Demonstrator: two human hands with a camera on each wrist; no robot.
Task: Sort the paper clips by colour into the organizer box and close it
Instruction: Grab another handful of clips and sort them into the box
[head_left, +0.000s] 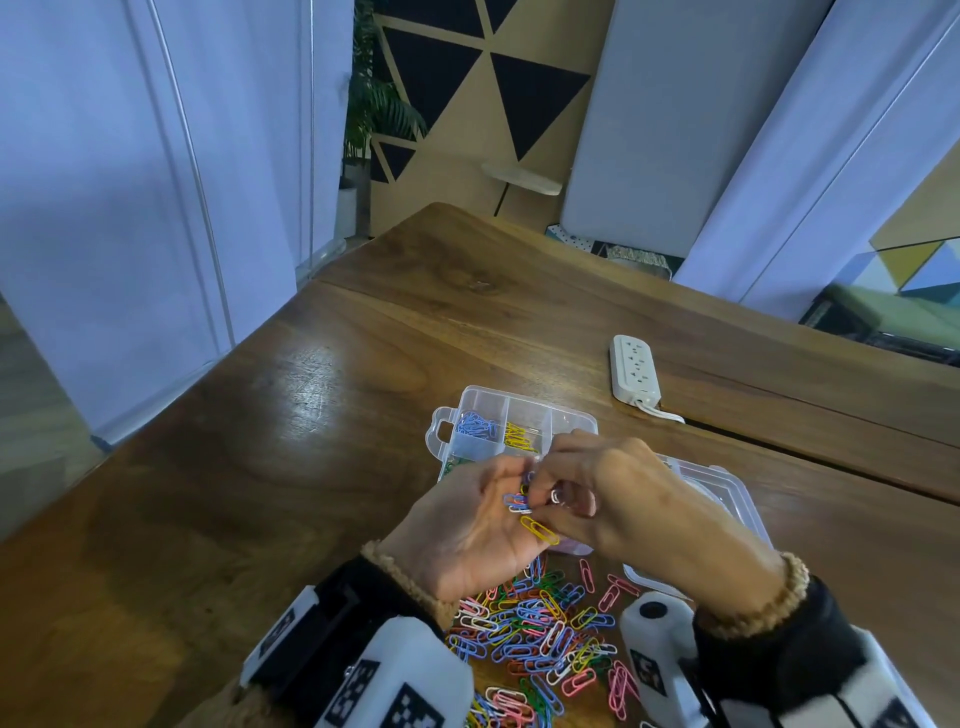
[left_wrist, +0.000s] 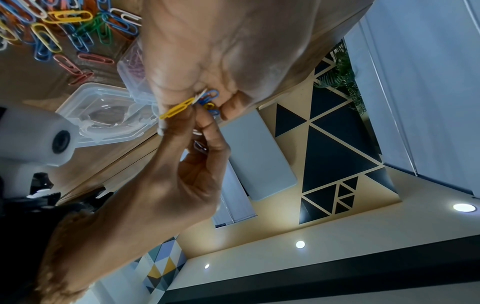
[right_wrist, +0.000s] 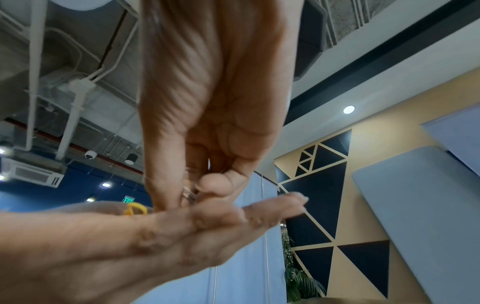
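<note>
Several mixed clips (head_left: 522, 506) lie in the cupped left hand (head_left: 467, 540) over the organizer box (head_left: 511, 415); the right hand (head_left: 618, 499) pinches one, and should draw it clear singly, untangled, before dropping

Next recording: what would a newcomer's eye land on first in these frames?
First, the two hands meeting above the table: the left hand holds a small bunch of clips, a yellow paper clip sticking out, while the right hand picks at them. Just below lies the bright heap of mixed paper clips nearest the camera. Behind the hands, the clear organizer box stands open, with blue and yellow clips in separate compartments.
</note>
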